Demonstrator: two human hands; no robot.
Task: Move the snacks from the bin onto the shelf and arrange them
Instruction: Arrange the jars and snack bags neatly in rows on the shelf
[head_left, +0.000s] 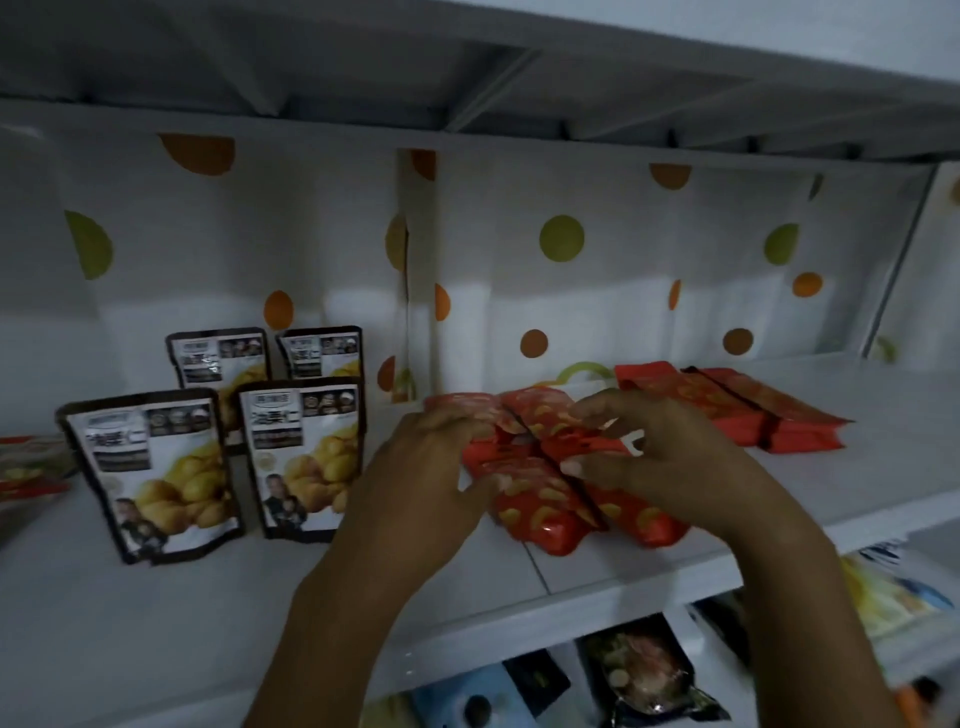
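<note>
Several red snack packets (545, 512) lie flat in a cluster on the white shelf (597, 577), near its front edge. My left hand (431, 473) grips the cluster's left side, fingers curled over the packets' far ends. My right hand (660, 462) grips the right side, thumb and fingers pinching a packet. Two more red packets (737, 405) lie side by side further back to the right. Several upright pouches (156, 478) printed with yellow nuts stand in two rows on the left. The bin is out of sight.
The shelf's back wall (571, 291) is white with orange and green dots. Another shelf board (467, 62) hangs close overhead. Red packets (26, 467) poke in at the far left edge. Assorted snack bags (649, 675) fill the lower shelf below.
</note>
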